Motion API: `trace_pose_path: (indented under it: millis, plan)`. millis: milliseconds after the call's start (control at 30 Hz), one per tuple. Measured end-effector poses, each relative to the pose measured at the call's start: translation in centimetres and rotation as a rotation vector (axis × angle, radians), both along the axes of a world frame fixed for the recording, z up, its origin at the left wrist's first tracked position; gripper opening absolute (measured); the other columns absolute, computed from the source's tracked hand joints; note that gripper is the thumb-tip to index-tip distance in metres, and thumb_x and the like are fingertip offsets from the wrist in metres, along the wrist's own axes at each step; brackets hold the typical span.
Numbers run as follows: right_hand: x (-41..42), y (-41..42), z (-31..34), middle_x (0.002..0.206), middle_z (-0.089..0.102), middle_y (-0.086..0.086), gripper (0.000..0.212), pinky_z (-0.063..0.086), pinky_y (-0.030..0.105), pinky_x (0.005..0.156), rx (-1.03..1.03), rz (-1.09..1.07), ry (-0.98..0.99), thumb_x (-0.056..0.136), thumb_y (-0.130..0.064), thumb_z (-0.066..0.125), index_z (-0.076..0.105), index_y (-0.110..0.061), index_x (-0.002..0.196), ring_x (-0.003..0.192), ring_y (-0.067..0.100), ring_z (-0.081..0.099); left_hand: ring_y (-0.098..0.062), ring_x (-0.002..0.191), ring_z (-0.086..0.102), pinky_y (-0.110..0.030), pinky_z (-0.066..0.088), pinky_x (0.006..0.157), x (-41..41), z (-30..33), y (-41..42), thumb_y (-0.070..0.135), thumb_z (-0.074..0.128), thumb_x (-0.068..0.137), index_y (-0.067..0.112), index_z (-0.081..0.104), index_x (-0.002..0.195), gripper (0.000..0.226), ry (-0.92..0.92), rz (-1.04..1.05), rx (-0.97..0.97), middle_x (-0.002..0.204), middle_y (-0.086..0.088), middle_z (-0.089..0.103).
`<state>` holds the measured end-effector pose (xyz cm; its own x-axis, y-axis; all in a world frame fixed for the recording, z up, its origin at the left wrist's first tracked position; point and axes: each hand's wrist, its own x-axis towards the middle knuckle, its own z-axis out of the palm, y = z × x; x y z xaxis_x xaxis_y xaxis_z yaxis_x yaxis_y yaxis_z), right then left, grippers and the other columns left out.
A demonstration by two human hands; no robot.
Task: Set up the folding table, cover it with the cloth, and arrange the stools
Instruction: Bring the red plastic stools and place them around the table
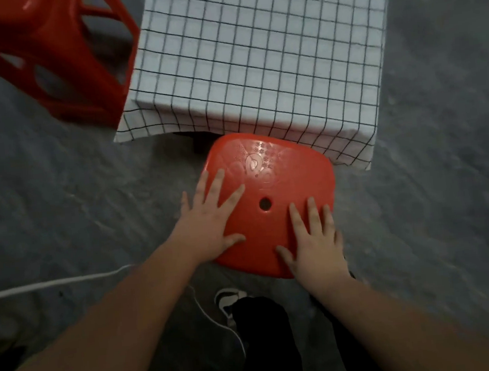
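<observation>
A white cloth with a black grid (258,54) covers the folding table and hangs over its near edge. A red plastic stool (275,182) stands on the floor right at that near edge, its square seat with a small round hole facing up. My left hand (210,218) lies flat on the seat's left side with fingers spread. My right hand (316,238) lies flat on the seat's right side, fingers straight. A second red stool (48,54) stands at the table's left side; I see its legs and side openings.
The floor is grey concrete (61,201). A white cord (53,283) runs across it from the left and passes by my shoe (228,300) and dark trouser leg. A dark table leg (199,143) shows under the cloth's hem.
</observation>
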<state>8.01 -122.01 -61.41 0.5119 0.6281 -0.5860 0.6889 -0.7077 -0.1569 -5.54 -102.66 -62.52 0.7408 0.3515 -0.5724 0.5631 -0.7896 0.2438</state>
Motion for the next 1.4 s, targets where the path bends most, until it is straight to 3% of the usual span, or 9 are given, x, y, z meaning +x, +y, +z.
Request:
trace_pose_path:
  millis: [233,567,833,1233,1400]
  plan:
    - [-0.4,0.4,-0.6,0.164,-0.020,0.002,0.099,0.013,0.064,0.118,0.078,-0.039,-0.016,0.086,-0.062,0.057,-0.008,-0.036,0.156,0.149,0.036,-0.019,-0.026,0.144,-0.037,-0.064,0.015,0.118,1.1,-1.3,1.9,0.077,0.064,0.070,0.041,-0.010,0.154,0.117,-0.078,-0.054,0.027,0.156,0.001,-0.040]
    - [0.8,1.3,-0.7,0.163,-0.024,-0.007,0.113,0.014,0.066,0.117,0.077,-0.079,0.045,0.076,-0.062,0.068,-0.010,-0.040,0.155,0.148,0.030,-0.024,-0.023,0.146,-0.033,-0.065,0.018,0.116,1.1,-1.0,1.4,0.077,0.059,0.075,0.043,-0.019,0.151,0.115,-0.025,-0.113,0.002,0.160,0.010,-0.031]
    - [0.5,0.4,-0.9,0.163,-0.020,-0.008,0.110,0.015,0.063,0.118,0.116,-0.059,0.034,0.078,-0.061,0.068,-0.004,-0.034,0.157,0.149,0.030,-0.023,-0.022,0.146,-0.032,-0.067,0.017,0.115,0.8,-0.9,0.8,0.077,0.062,0.072,0.039,-0.016,0.153,0.119,-0.010,-0.105,-0.001,0.160,0.013,-0.029]
    - [-3.7,-2.5,1.0,0.161,-0.026,-0.005,0.104,0.011,0.061,0.118,0.068,0.017,0.078,0.086,-0.055,0.064,-0.009,-0.031,0.156,0.147,0.032,-0.027,-0.022,0.145,-0.034,-0.064,0.014,0.117,-4.8,0.7,-3.9,0.075,0.063,0.071,0.042,-0.013,0.154,0.117,-0.025,-0.047,0.038,0.161,0.012,-0.029]
    - [-6.5,-4.3,1.5,0.162,-0.021,-0.008,0.094,0.018,0.059,0.118,0.119,-0.040,0.121,0.088,-0.043,0.063,0.000,-0.032,0.157,0.149,0.030,-0.015,-0.019,0.147,-0.029,-0.061,0.017,0.117,-7.5,1.2,-5.4,0.071,0.065,0.073,0.041,-0.010,0.155,0.114,-0.036,0.015,0.000,0.160,0.010,-0.029]
